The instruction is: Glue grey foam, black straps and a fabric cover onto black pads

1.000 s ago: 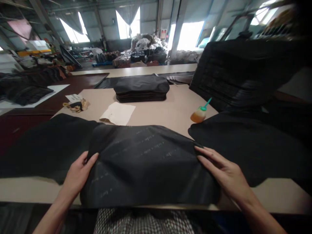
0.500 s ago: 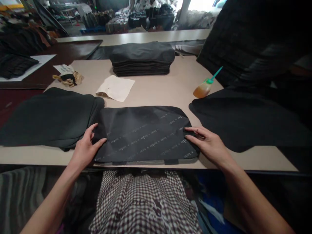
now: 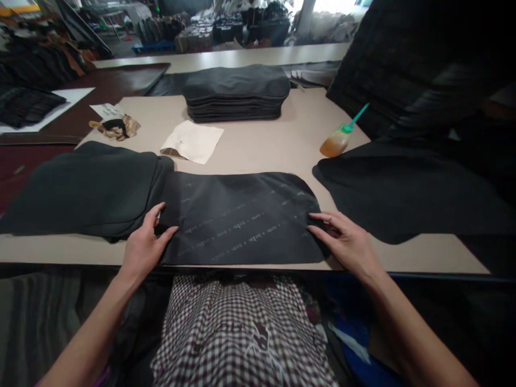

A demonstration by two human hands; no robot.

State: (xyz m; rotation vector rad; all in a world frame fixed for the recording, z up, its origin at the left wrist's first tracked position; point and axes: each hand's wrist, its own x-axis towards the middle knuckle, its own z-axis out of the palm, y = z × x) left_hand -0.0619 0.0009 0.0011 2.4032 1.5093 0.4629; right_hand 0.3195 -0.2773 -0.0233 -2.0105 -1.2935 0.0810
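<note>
A black fabric panel [image 3: 242, 220] with rounded far corners and rows of pale printed lettering lies before me at the table's front edge. My left hand [image 3: 145, 242] is at its left edge, thumb on top and index finger stretched along the side. At the right edge, my right hand [image 3: 342, 236] has thumb and index fingertips on the panel. The other fingers of both hands are partly hidden, curled at the panel's sides. Left of it, overlapping slightly, is a pile of plain black panels [image 3: 88, 188]. More black panels [image 3: 407, 193] spread out on the right.
A stack of black pieces [image 3: 237, 94] stands at the back of the table [image 3: 258, 145]. A cream sheet [image 3: 193, 141] and a crumpled tan bundle [image 3: 121, 128] lie at the left. A squeeze bottle [image 3: 336, 141] with amber liquid and green nozzle leans at the right.
The printed panel has shifted slightly to the right, and the strip that showed beneath its near edge is now covered. Both hands keep their places at its sides. The view has tilted a little.
</note>
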